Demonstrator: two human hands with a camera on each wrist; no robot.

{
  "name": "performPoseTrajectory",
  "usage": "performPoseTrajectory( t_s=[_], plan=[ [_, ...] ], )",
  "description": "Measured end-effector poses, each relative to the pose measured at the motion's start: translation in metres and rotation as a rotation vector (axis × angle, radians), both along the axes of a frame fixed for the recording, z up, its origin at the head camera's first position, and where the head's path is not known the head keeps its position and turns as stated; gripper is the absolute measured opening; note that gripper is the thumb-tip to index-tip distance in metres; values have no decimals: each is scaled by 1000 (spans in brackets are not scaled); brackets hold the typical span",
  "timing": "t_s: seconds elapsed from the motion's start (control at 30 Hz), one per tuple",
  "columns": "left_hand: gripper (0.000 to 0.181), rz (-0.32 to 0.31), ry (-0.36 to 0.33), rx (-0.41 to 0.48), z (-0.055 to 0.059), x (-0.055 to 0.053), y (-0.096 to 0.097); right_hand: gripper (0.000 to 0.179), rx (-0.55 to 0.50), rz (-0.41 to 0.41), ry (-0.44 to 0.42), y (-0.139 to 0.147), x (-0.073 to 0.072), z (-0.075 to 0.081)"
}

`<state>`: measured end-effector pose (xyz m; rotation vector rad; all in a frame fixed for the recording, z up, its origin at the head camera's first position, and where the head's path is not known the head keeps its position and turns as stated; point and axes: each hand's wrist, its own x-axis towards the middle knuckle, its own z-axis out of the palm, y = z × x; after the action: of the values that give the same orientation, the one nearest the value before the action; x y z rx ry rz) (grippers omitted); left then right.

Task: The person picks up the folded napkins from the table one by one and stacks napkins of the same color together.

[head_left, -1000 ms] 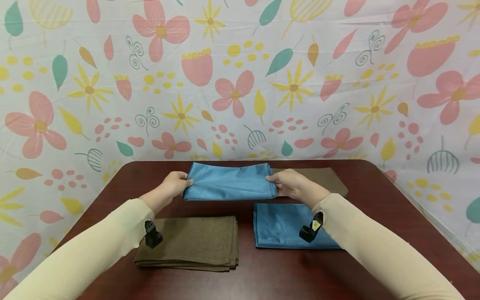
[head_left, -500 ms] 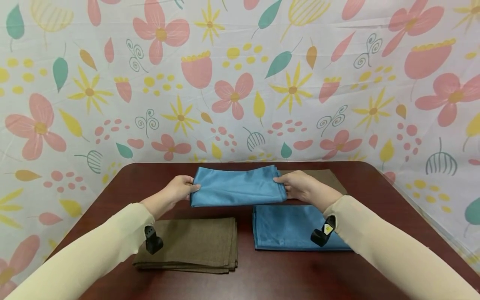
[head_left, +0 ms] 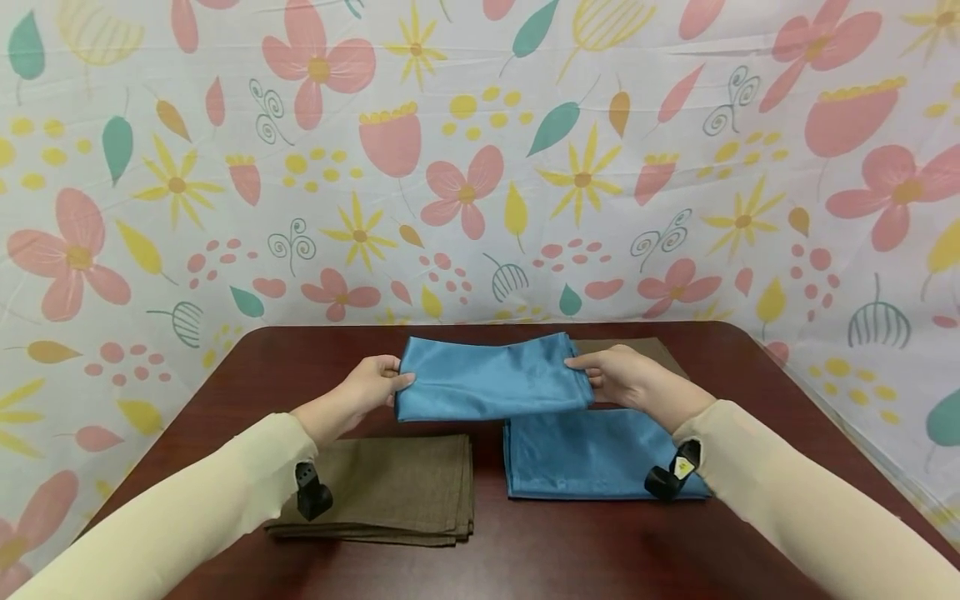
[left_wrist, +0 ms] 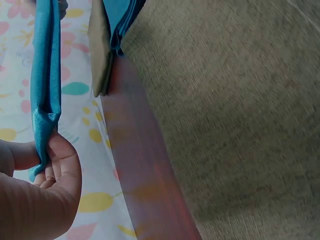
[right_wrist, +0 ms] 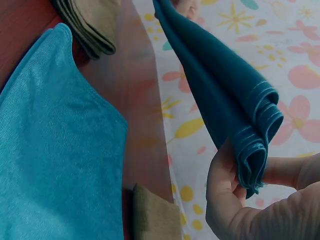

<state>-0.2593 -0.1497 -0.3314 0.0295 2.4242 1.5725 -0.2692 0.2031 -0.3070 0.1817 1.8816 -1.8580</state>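
A folded blue cloth (head_left: 491, 379) hangs in the air between both hands, over the far half of the table. At its left edge my left hand (head_left: 365, 387) pinches it between thumb and fingers. My right hand (head_left: 626, 375) grips the opposite edge, where the right wrist view shows the stacked folds of the held cloth (right_wrist: 245, 115). Just below and nearer lies a second folded blue cloth (head_left: 577, 467), overlapped at its far edge by the held one in the head view. The left wrist view shows the lifted cloth (left_wrist: 45, 70) edge-on, its end tucked in the left hand (left_wrist: 55, 185).
A folded brown cloth (head_left: 397, 483) lies at the front left of the dark reddish table (head_left: 300, 358), under the left forearm. Another brown cloth (head_left: 652, 350) sits at the back right, partly hidden by the right hand. A flower-printed sheet (head_left: 465, 275) hangs behind the table.
Both hands have carried the held blue cloth to the right and slightly nearer, and its near edge now overlaps the blue cloth on the table. The cloths on the table stay put.
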Motion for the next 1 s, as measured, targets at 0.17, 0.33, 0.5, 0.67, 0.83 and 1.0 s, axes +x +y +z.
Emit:
performPoseTrajectory(
  t_s=[0.17, 0.33, 0.5, 0.67, 0.83, 1.0],
  plan=[
    [21, -6, 6, -1, 2, 2, 9, 84, 13, -2, 31, 11, 6, 0],
    [21, -11, 6, -4, 2, 4, 19, 75, 37, 18, 58, 22, 12, 0],
    [20, -15, 2, 23, 2, 8, 28, 71, 59, 39, 82, 32, 16, 1],
    [19, -32, 7, 65, 2, 11, 35, 64, 70, 61, 96, 40, 19, 2],
    [17, -63, 9, 95, -1, 14, 42, 58, 97, 71, 112, 49, 24, 0],
    [17, -82, 6, 122, -5, 15, 47, 69, 109, 77, 115, 57, 27, -3]
  ],
)
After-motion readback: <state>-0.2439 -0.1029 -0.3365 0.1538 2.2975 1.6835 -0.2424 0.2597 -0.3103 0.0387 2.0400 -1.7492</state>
